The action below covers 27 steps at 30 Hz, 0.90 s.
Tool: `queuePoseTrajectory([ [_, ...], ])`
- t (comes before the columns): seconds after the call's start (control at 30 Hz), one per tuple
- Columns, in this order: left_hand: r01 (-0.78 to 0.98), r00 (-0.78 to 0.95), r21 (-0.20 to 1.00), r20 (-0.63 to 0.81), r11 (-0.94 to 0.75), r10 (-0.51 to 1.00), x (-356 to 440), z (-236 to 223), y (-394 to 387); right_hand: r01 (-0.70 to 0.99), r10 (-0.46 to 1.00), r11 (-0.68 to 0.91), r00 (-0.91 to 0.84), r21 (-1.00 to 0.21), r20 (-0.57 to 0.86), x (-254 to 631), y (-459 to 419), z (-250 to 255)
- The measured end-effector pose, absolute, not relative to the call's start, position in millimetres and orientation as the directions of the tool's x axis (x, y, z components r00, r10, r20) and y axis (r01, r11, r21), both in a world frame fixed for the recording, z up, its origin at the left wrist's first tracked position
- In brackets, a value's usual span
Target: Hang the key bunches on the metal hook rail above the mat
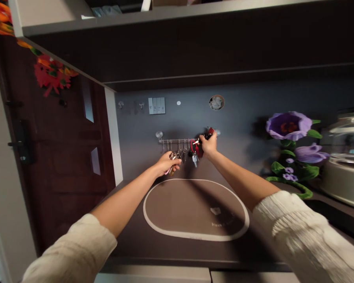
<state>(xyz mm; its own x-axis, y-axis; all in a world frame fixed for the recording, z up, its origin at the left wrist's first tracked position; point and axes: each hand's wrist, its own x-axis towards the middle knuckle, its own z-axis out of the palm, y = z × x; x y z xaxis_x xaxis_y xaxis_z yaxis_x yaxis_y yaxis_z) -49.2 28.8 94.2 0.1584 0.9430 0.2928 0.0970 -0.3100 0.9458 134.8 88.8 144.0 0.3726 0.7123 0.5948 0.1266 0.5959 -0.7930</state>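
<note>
My left hand (166, 162) is closed around a bunch of keys (174, 157), just below a clear hook rack (177, 140) on the grey wall. At the rack's right end my right hand (209, 144) is closed on a dark key holder with a red part (211, 131); a metal tip pokes out to its left. Silver keys (195, 159) with a red loop hang beside the right hand. Whether they hang from a hook or from that hand I cannot tell. Several small items on the middle hooks are too small to name.
Below the rack lies an oval brown mat (179, 208) with a pale rim. Purple fabric flowers (289, 125) and a clear-domed appliance (346, 157) stand at right. A dark shelf (194, 47) overhangs the counter. A switch panel (156, 105) is on the wall; a door (56, 165) is at left.
</note>
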Motion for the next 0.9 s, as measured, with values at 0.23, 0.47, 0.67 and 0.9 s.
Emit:
queuePoseTrajectory([
  [0.23, 0.235, 0.27, 0.941, 0.18, -0.246, 0.946, -54.9, 77.1, 26.1, 0.059, 0.727, 0.569, 0.43, -0.82, 0.535, 133.7, 92.4, 161.3],
  [0.47, 0.473, 0.413, 0.827, 0.097, -0.305, 0.905, -69.8, 56.4, 10.7, -0.001, 0.91, 0.377, -0.185, -0.926, 0.371, 161.0, 48.1, 119.5],
  [0.67, 0.7, 0.371, 0.607, 0.138, -0.375, 0.918, -79.7, 50.8, 11.1, 0.326, 0.889, 0.175, -0.457, -0.929, 0.007, 179.0, 26.2, 67.3],
  [0.9, 0.592, 0.149, 0.767, 0.199, -0.248, 0.969, -75.1, 63.4, 31.4, 0.432, 0.934, 0.332, -0.276, -0.838, 0.228, 178.4, 56.9, 76.8],
])
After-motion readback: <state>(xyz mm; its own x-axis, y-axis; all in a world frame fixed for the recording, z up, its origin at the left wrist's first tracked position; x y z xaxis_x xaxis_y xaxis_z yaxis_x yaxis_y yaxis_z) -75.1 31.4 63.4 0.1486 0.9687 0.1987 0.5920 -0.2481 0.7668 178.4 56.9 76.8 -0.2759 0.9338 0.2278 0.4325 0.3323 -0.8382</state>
